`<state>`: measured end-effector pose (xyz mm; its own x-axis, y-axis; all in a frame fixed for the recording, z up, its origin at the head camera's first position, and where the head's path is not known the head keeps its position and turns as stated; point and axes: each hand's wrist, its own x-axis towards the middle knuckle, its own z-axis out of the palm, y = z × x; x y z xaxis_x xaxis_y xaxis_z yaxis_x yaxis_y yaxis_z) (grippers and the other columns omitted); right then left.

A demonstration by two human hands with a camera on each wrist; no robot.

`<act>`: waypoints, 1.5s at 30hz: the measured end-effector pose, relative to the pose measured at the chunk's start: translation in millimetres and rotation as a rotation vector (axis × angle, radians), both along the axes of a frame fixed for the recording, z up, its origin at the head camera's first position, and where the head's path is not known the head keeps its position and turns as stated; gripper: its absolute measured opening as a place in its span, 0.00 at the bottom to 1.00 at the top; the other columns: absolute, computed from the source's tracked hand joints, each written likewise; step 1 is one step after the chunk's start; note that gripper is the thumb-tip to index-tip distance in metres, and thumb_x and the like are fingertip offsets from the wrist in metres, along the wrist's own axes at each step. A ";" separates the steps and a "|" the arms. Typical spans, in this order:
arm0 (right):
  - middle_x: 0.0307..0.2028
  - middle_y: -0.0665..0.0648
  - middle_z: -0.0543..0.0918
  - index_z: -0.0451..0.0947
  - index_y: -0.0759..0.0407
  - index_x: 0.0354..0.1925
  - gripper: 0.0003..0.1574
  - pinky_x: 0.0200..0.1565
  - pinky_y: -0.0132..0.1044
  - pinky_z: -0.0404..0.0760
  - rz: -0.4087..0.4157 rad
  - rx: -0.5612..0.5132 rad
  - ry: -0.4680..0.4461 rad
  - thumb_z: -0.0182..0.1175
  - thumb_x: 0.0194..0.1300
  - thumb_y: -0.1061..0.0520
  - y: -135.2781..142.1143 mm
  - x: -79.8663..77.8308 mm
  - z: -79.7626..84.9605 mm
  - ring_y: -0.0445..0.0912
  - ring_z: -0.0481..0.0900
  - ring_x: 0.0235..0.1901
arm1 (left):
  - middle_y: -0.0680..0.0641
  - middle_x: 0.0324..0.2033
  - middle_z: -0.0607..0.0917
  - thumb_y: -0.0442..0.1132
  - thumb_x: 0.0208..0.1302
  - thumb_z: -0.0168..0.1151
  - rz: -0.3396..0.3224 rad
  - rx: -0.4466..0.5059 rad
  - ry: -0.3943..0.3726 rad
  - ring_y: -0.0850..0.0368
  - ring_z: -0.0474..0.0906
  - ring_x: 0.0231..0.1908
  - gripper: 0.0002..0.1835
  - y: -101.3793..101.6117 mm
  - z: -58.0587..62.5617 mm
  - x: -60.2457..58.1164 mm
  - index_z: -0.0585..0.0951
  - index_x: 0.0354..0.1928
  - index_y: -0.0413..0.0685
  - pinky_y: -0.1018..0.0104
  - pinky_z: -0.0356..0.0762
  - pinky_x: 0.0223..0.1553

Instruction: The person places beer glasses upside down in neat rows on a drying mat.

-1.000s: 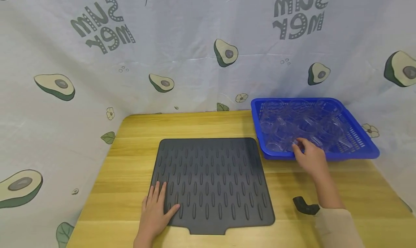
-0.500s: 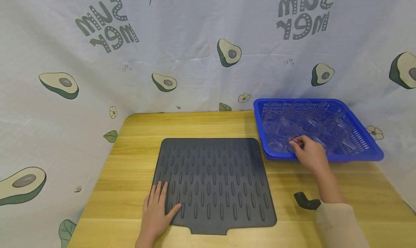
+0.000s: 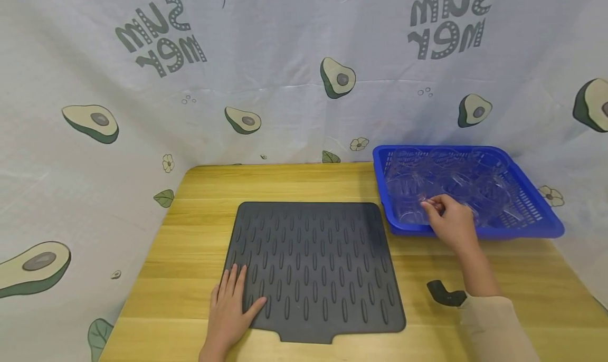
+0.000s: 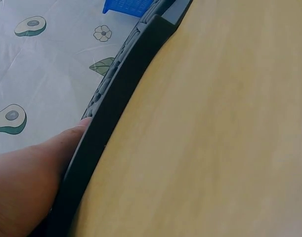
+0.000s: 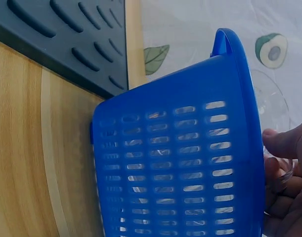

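My right hand [image 3: 448, 222] is over the front rim of the blue basket [image 3: 541, 231]. Its thumb and fingers pinch a clear cup [image 5: 273, 106], seemingly by the handle. In the right wrist view, the basket's wall hides part of that cup. Several other clear cups [image 3: 453, 182] stand close together inside the basket. My left hand [image 3: 228, 312] rests with spread fingers on the left front edge of a dark grey ridged mat [image 3: 313, 267]. The left wrist view shows the thumb along the mat's edge; the other fingers are hidden there.
A black bent piece [image 3: 446, 294] sits by my right sleeve [image 3: 494, 320]. The wooden table [image 3: 176, 267] reaches back to a white curtain [image 3: 285, 50] printed with avocados. The basket stands at the back right, beside the mat.
My right hand has moved slightly left and up over the basket, now with the cup pinched. My left hand has stayed on the mat. The head view has shifted a little.
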<state>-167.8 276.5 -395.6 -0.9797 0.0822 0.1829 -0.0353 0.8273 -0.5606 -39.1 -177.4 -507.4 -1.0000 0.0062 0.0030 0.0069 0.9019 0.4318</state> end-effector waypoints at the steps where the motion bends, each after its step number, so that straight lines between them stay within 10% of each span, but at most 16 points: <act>1: 0.35 0.64 0.76 0.72 0.73 0.50 0.29 0.29 0.44 0.68 -0.008 -0.009 0.017 0.50 0.75 0.46 -0.2 0.1 -0.4 0.50 0.70 0.24 | 0.34 0.72 0.56 0.63 0.60 0.61 -0.001 -0.001 0.000 0.34 0.47 0.72 0.48 0.0 -0.1 0.0 0.61 0.73 0.39 0.35 0.43 0.67; 13: 0.28 0.61 0.78 0.77 0.71 0.46 0.20 0.26 0.24 0.65 -0.113 -0.135 0.309 0.58 0.71 0.53 -6.6 1.1 6.4 0.33 0.67 0.23 | 0.34 0.73 0.55 0.64 0.61 0.60 -0.001 -0.002 -0.013 0.35 0.46 0.72 0.48 0.0 2.1 -0.6 0.61 0.73 0.39 0.37 0.41 0.68; 22: 0.23 0.25 0.68 0.76 0.72 0.44 0.17 0.26 0.18 0.64 -0.180 -0.243 0.458 0.59 0.71 0.56 -17.4 7.9 18.9 0.23 0.67 0.22 | 0.34 0.73 0.55 0.64 0.61 0.60 -0.002 0.012 -0.023 0.35 0.45 0.72 0.48 0.2 1.1 -0.4 0.61 0.73 0.39 0.36 0.41 0.67; 45: 0.29 0.31 0.73 0.76 0.78 0.41 0.08 0.29 0.14 0.66 -0.001 -0.307 0.693 0.59 0.66 0.70 -48.3 25.8 29.4 0.20 0.71 0.28 | 0.34 0.73 0.55 0.64 0.61 0.60 -0.001 0.010 -0.016 0.36 0.45 0.72 0.47 -0.3 0.0 -0.2 0.61 0.73 0.39 0.37 0.41 0.67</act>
